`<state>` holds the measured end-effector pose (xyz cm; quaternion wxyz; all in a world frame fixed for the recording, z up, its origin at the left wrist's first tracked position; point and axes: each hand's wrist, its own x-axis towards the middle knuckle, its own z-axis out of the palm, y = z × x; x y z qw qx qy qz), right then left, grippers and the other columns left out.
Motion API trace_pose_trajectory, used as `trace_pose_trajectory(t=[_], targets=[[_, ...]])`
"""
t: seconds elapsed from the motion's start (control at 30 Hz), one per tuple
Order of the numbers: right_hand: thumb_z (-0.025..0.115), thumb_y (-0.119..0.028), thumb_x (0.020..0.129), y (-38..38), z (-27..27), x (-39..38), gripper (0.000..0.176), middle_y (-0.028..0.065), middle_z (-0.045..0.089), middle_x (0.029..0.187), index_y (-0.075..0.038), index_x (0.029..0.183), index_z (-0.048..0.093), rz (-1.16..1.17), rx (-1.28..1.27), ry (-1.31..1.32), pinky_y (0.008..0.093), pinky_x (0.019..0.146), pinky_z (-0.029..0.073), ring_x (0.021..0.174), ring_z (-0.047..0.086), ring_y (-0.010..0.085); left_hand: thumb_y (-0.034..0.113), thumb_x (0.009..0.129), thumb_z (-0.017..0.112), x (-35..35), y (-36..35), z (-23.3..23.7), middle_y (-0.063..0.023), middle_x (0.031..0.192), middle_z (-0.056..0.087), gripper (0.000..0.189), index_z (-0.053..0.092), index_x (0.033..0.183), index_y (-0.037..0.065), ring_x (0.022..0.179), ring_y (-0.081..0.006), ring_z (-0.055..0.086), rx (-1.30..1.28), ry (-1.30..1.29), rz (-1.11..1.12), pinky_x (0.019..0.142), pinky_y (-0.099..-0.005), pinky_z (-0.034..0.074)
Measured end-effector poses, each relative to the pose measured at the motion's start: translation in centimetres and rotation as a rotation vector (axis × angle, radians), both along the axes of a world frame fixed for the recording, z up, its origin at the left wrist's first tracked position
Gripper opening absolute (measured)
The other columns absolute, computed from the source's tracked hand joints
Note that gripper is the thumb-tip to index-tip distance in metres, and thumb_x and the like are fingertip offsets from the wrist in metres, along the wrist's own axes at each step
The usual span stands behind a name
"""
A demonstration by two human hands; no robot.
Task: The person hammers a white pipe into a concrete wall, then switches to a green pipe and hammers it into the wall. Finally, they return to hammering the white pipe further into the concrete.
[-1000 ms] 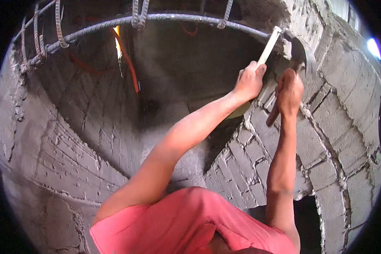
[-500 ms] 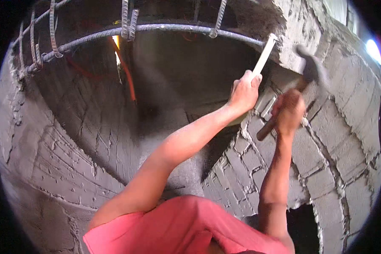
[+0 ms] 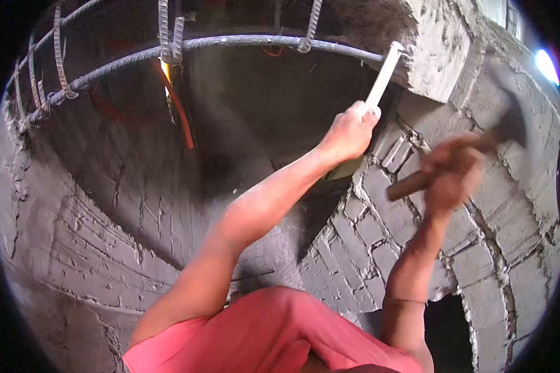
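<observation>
My left hand (image 3: pixel 353 130) is closed round a pale, straight chisel (image 3: pixel 382 76). The far end of the chisel meets the rough edge of a concrete beam (image 3: pixel 438 56), close to where a ribbed steel bar (image 3: pixel 249 41) runs into it. In my right hand (image 3: pixel 453 171) is a hammer (image 3: pixel 410 185) with a brown wooden handle. Its dark head is smeared by motion and stands to the right of the chisel, apart from it. My fingers hide the middle of the handle.
Bare block wall (image 3: pixel 485 267) with rough mortar joints lies to the right. Upright rebar ties (image 3: pixel 163 28) cross the curved bar at upper left. An orange cable (image 3: pixel 180 115) hangs behind it. Rough grey plaster (image 3: pixel 99 248) covers the left wall, and a dark opening (image 3: pixel 448 336) shows at lower right.
My right hand has swung the hammer outward to the right, away from the chisel. My left hand keeps the chisel at the concrete edge; the view has shifted slightly.
</observation>
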<state>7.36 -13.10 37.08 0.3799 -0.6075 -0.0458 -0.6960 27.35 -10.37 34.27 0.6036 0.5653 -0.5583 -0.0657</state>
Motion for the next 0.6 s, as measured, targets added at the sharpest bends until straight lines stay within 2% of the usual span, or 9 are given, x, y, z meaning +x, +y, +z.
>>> trace_pose_trajectory(t=[0.07,0.1,0.13,0.17,0.23,0.3,0.37,0.47,0.6], targets=[[0.043,-0.069,0.092,2.3,4.0,-3.3,0.059,0.0043,0.05,0.087,-0.013,0.111,0.052,0.384,-0.236,-0.205,0.0338,0.063,0.046,0.068,0.048,0.0172,0.041,0.103,0.042,1.6,0.9,-0.3,-0.0066,0.066,0.052,0.035,0.05,0.099,0.007,0.049,-0.017,0.054,0.037,0.21,-0.301,0.043,-0.0331,0.047],[0.046,-0.082,0.079,2.6,5.4,-5.6,0.072,0.0029,0.049,0.091,-0.017,0.11,0.052,0.373,-0.382,-0.242,0.0383,0.069,0.045,0.071,0.047,0.0176,0.045,0.103,0.042,2.1,1.1,-0.4,-0.0013,0.064,0.048,0.035,0.048,0.101,0.01,0.048,-0.0092,0.052,0.074,0.415,-0.615,0.041,-0.0279,0.046],[0.047,-0.089,0.071,4.1,6.7,-5.9,0.078,0.0022,0.048,0.085,-0.019,0.105,0.054,-0.037,-0.363,-0.466,0.0401,0.068,0.045,0.07,0.047,0.018,0.05,0.101,0.044,2.4,1.3,-0.4,0.0013,0.059,0.042,0.038,0.045,0.101,0.012,0.043,-0.0086,0.046,0.053,0.434,-0.701,0.036,-0.0252,0.042],[0.044,-0.092,0.069,3.2,7.5,-7.3,0.079,0.0024,0.046,0.076,-0.019,0.098,0.055,0.326,-0.607,-0.432,0.042,0.067,0.045,0.068,0.046,0.0194,0.05,0.101,0.044,2.5,1.2,-0.4,0.0013,0.059,0.042,0.038,0.045,0.101,0.012,0.043,-0.0086,0.046,0.048,0.429,-0.702,0.036,-0.0252,0.042],[0.039,-0.089,0.075,1.3,6.5,-7.3,0.076,0.0035,0.046,0.071,-0.017,0.092,0.056,0.033,-0.801,-0.409,0.0425,0.065,0.044,0.066,0.046,0.0208,0.055,0.099,0.045,2.1,0.8,-0.7,0.002,0.057,0.04,0.043,0.044,0.097,0.012,0.037,-0.0073,0.038,0.039,0.461,-0.737,0.032,-0.0241,0.035],[0.034,-0.079,0.088,-1.2,1.6,0.3,0.069,0.0049,0.049,0.073,-0.014,0.089,0.056,0.118,-0.421,-0.307,0.0408,0.064,0.045,0.063,0.047,0.0207,0.054,0.099,0.045,0.3,0.6,-0.9,0.0023,0.056,0.038,0.043,0.044,0.094,0.012,0.035,-0.0059,0.035,-0.043,0.474,-0.596,0.03,-0.024,0.031],[0.036,-0.045,0.103,-4.7,-3.2,3.7,0.044,0.0086,0.053,0.072,-0.007,0.09,0.053,-0.671,-0.29,0.501,0.0329,0.053,0.044,0.056,0.05,0.0189,0.052,0.1,0.044,-0.3,1.0,-0.5,0.0022,0.056,0.039,0.042,0.044,0.092,0.011,0.035,-0.006,0.035,-0.019,0.475,-0.493,0.03,-0.0237,0.03],[0.038,-0.041,0.102,1.2,-2.7,3.0,0.041,0.007,0.051,0.066,-0.005,0.091,0.052,-0.294,0.086,0.49,0.0297,0.046,0.041,0.051,0.049,0.016,0.05,0.102,0.042,0.7,0.3,-0.4,0.0021,0.056,0.041,0.042,0.044,0.09,0.009,0.037,-0.006,0.036,-0.083,0.398,-0.437,0.031,-0.0233,0.03],[0.05,-0.061,0.091,6.3,4.4,-1.9,0.058,0.0069,0.052,0.075,-0.007,0.109,0.048,-0.103,-0.206,-0.113,0.033,0.053,0.043,0.058,0.047,0.0172,0.051,0.101,0.043,0.0,0.8,-0.7,0.0024,0.057,0.04,0.043,0.044,0.091,0.009,0.038,-0.0058,0.035,-0.03,0.528,-0.518,0.031,-0.0232,0.03]])
